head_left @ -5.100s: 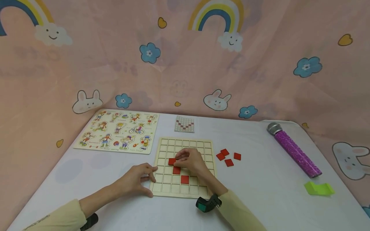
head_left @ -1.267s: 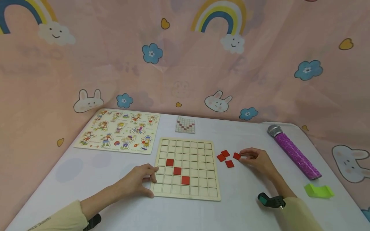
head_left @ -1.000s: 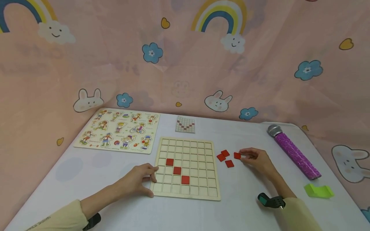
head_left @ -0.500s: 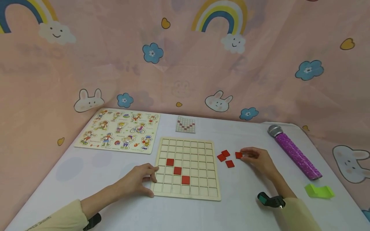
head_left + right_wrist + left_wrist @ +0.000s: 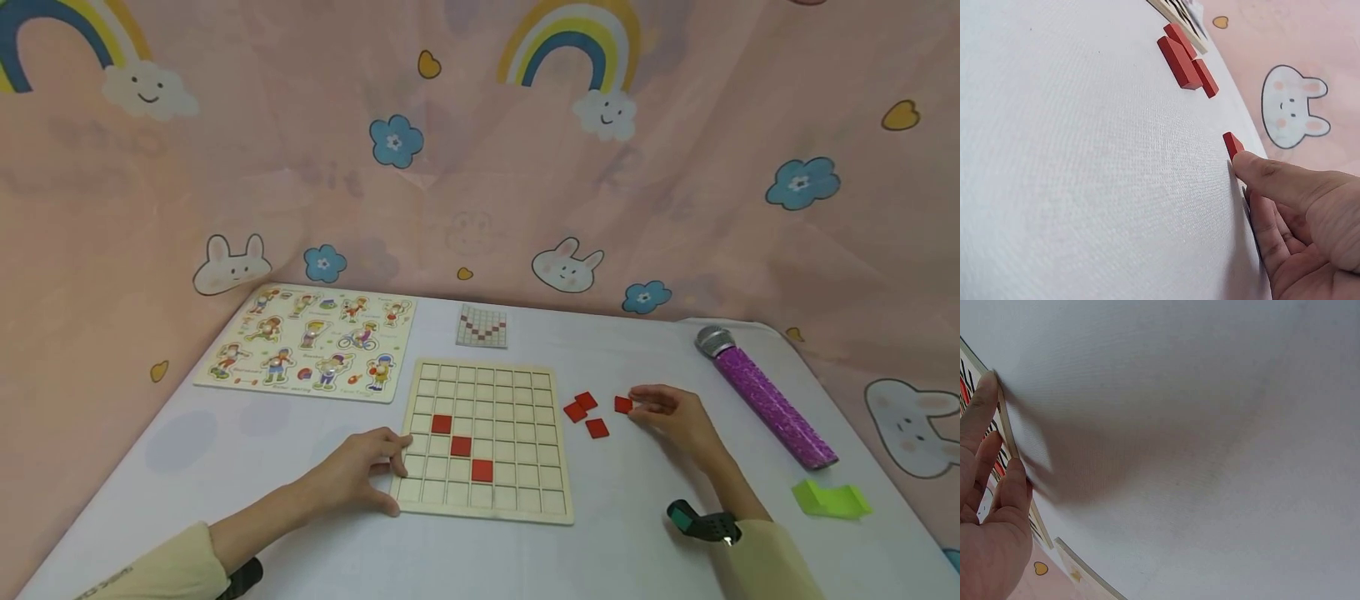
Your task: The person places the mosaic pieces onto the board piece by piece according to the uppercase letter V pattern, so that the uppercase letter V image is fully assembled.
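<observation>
Fingers (image 5: 388, 448) of the left hand (image 5: 351, 468) were kinda loosely spread against the left edge of the grid board (image 5: 506, 454), which had three red tiles (image 5: 461, 447) set diagonally in it. Right of the board, the right hand (image 5: 678, 421) was pinching a loose red tile (image 5: 622, 404), with three more tiles (image 5: 575, 412) lying between that and the board. Purple mic (image 5: 772, 404) was further right, picture puzzle (image 5: 307, 342) off the board's far-left corner, little patterned card (image 5: 482, 326) just past its far edge.

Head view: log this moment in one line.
left hand: touching wooden grid board, left edge | right hand: touching lone red tile | board: three placed red tiles | table: three loose red tiles
</observation>
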Available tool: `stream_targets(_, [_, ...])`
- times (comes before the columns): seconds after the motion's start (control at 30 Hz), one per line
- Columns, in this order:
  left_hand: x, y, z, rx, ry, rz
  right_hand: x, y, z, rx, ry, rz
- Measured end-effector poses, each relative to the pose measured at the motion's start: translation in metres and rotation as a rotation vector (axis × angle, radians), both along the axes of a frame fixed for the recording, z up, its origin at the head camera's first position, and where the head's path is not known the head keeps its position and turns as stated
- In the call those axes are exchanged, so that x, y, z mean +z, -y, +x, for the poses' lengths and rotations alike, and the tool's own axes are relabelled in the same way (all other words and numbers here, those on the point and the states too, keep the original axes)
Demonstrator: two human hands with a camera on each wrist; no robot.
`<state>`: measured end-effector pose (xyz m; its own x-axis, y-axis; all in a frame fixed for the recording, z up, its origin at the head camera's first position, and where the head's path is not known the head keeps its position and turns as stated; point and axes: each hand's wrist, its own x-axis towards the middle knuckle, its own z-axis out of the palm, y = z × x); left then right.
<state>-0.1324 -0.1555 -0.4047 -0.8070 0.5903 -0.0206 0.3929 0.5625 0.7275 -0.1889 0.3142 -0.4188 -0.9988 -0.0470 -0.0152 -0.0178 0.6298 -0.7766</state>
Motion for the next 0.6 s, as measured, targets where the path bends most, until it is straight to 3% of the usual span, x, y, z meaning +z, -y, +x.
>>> stream_targets(0.17, [-0.0001,-0.0001,0.0010,0.005,0.005,0.003,-0.0017,0.0011,-0.0023,0.010,0.010,0.001])
stream_targets(0.6, [0.0026,-0.0007,0.0020,0.004,-0.011,-0.007,0.0014,0.0052,0.0036,-0.058,-0.025,0.065])
